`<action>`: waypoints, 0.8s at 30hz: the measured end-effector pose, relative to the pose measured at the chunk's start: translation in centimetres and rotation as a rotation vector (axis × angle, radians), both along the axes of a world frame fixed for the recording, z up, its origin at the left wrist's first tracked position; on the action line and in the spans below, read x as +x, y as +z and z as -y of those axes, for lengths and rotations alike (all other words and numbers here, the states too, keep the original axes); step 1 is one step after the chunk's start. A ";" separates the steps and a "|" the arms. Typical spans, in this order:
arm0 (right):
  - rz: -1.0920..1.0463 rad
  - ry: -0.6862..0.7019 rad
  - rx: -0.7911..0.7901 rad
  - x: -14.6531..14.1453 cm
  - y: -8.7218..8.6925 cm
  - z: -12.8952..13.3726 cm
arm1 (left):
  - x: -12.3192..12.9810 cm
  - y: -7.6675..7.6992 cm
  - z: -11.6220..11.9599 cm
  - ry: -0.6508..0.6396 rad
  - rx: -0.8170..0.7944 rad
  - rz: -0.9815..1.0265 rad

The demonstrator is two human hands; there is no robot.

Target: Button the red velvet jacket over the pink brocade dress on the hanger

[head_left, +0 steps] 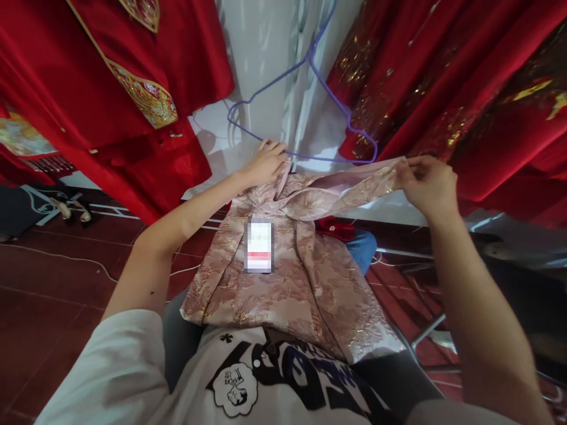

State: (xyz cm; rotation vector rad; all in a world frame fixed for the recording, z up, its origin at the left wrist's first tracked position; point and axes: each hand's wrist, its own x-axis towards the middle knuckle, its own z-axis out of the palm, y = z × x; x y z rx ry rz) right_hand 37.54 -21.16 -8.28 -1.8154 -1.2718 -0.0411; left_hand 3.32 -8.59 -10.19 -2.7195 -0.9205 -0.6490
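A pink and gold brocade garment (283,283) lies spread over my lap, its upper part gathered in folds. My left hand (266,164) is closed on the gathered fabric at its top, with the fingers at the bottom bar of a purple wire hanger (328,159); I cannot tell whether they also grip the bar. Out to the right, my right hand (427,183) pinches the end of a wide brocade band (345,198) of the garment, stretched sideways from the gathered part. A white rectangle with a red stripe (259,245), blurred out, rests on the garment's front.
Red garments with gold embroidery (142,94) hang at the left, and red sequined ones (411,82) at the right. A pale curtain (266,47) is behind the hanger. On the tiled floor stand shoes (73,209); a metal frame (429,330) is at right.
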 end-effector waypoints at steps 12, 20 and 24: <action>0.235 0.120 0.244 -4.0 5.0 -4.8 | 2.1 -0.6 0.4 -0.086 0.009 -0.037; 0.289 0.122 0.179 -6.3 5.4 -7.1 | 5.0 -0.6 0.8 -0.057 -0.145 0.237; 0.255 0.139 0.168 -5.0 4.4 -7.8 | 0.6 -0.5 -2.9 0.239 -0.122 0.555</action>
